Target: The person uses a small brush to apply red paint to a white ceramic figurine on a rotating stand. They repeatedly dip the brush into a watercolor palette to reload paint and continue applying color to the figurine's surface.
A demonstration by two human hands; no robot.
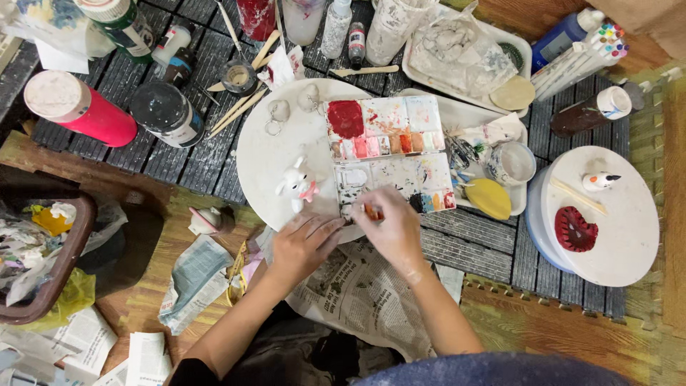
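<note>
Paintbrush (372,211) pinched in my right hand (391,227) over the open paint palette (389,154); left hand (304,241), fingers together, rests beside the white rabbit figurine (296,186). Best to load sparingly and brace my wrists.

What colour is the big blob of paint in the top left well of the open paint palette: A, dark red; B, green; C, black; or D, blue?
A: the paint palette on the round white board has a large dark red blob in its top left well.
</note>
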